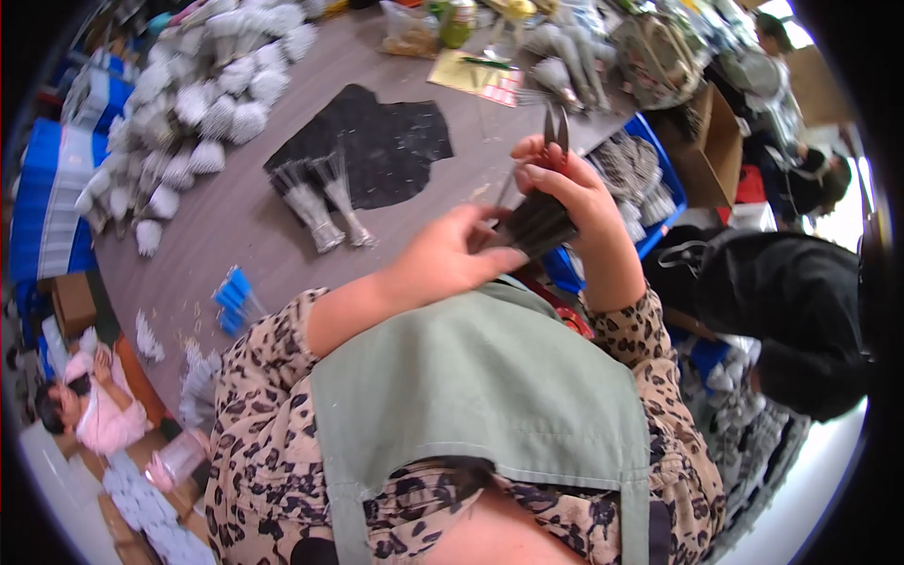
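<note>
My right hand [579,193] is closed on a pair of scissors [556,132] with red handles, blades pointing up and away from me. In the same hand, against the palm, is a dark bundle [541,226] of what look like thin strands. My left hand [457,250] is closed at the bundle's left end, its fingers blurred by motion. Both hands are held in front of my green apron [471,377], above the table's near edge. On a black cloth [395,151] beyond my left hand lie two bundles of thin, clear-looking sticks [317,212], side by side.
White-headed bundles [221,118] are heaped at the far left of the table [198,273]. Blue-ended sticks [233,297] lie by my left elbow. A blue crate [670,212] of grey bundles stands right of my right hand. A jar [459,25] and a yellow paper [461,75] lie farther back.
</note>
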### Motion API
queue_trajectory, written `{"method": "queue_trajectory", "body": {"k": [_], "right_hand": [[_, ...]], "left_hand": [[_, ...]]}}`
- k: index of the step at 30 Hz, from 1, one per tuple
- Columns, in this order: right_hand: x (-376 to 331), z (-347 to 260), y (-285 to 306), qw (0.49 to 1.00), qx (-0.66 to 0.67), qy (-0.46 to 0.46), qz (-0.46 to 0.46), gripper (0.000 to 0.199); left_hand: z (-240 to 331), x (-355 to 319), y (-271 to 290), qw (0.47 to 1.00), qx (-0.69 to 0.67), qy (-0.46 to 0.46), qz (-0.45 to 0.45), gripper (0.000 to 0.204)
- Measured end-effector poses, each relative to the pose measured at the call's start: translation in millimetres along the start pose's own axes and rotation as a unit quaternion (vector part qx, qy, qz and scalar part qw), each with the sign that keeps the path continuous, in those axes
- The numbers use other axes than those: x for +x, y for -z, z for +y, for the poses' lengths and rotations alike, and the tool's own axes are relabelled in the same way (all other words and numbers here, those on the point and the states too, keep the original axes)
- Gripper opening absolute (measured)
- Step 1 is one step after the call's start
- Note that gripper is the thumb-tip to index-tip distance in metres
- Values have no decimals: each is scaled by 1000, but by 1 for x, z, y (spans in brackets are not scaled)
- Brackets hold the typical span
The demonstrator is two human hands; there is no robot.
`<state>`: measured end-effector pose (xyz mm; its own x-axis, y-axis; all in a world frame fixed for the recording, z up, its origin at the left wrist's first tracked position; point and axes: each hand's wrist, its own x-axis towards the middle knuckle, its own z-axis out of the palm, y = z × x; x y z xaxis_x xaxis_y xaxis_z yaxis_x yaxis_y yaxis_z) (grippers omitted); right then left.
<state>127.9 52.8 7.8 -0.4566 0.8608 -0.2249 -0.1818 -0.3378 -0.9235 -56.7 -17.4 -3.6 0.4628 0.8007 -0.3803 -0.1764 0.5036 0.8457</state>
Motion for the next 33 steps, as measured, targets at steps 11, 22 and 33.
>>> {"method": "queue_trajectory", "body": {"k": [11, 22, 33], "right_hand": [[48, 52, -49, 974, -152, -97, -136, 35], [142, 205, -101, 965, -137, -222, 31, 21], [171, 299, -125, 915, -356, -190, 29, 21]], "left_hand": [[-37, -32, 45, 977, 210, -46, -9, 45], [-166, -140, 207, 830, -95, -13, 550, 27], [-199, -149, 280, 598, 467, 69, 648, 63]]}}
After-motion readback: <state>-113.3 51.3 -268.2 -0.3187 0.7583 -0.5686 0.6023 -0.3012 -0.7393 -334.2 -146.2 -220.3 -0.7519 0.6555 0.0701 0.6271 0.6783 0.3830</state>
